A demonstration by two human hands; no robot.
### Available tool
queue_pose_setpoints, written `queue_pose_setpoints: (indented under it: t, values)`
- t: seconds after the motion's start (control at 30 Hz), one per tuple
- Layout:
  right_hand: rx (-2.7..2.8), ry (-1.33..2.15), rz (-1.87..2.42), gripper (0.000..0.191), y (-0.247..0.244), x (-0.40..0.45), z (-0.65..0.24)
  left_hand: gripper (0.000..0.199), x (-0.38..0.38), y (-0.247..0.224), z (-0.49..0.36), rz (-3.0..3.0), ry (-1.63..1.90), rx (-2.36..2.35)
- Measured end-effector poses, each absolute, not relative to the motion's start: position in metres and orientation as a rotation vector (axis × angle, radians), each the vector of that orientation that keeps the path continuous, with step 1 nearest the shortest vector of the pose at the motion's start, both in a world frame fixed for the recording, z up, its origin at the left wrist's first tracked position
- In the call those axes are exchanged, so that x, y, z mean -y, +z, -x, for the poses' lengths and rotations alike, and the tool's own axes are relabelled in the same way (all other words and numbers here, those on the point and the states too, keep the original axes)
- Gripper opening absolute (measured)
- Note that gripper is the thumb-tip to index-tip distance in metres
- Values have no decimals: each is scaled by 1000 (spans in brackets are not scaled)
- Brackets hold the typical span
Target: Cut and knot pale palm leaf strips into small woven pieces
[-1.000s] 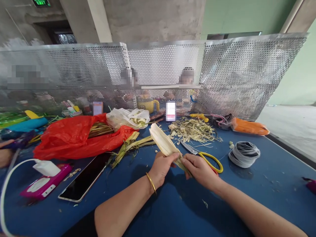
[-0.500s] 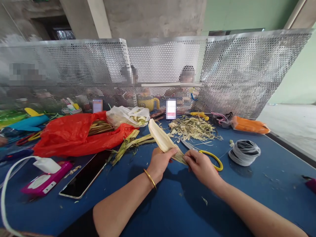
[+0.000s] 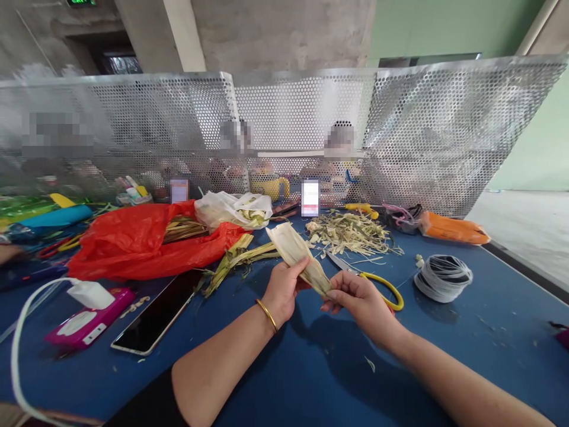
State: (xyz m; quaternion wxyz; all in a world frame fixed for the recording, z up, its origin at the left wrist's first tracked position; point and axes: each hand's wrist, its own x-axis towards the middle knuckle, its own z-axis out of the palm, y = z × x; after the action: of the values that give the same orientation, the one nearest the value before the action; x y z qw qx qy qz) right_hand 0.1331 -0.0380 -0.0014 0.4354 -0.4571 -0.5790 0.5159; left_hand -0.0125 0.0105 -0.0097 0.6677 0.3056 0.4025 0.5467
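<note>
Near the middle of the frame, your left-hand grip [image 3: 281, 292] is clamped on the pale husk [image 3: 290, 245] partway along, its broad end jutting toward the upper left. Your right-hand grip [image 3: 358, 299] pinches the narrow lower-right end, above the bench [image 3: 280, 379].

Left fingers [image 3: 302, 284] partly hidden behind the pale husk [image 3: 290, 244], green sign [image 3: 81, 2] cropped at top.

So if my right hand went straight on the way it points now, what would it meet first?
Past the end of the husk it pinches, your right hand would probably meet your left hand first, though depth is hard to judge.
</note>
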Motion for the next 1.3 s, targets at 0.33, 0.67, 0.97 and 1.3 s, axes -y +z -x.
queue_pose_setpoints:
  t: [0.33,0.67,0.97,1.3]
  values:
    - [1307,1515,1211,33,-5,40,-130,35,-13,-11,12,-833,1358,-994]
    - [1222,1499,1275,32,-12,39,-127,25,-4,-10,9,-1007,1180,-1138]
    - [1302,1356,1289,47,-19,34,-129,21,-1,-12,7,-998,1163,-1049]
    - [1784,654,1438,35,-17,36,-136,17,0,-10,6,-662,1108,-1072]
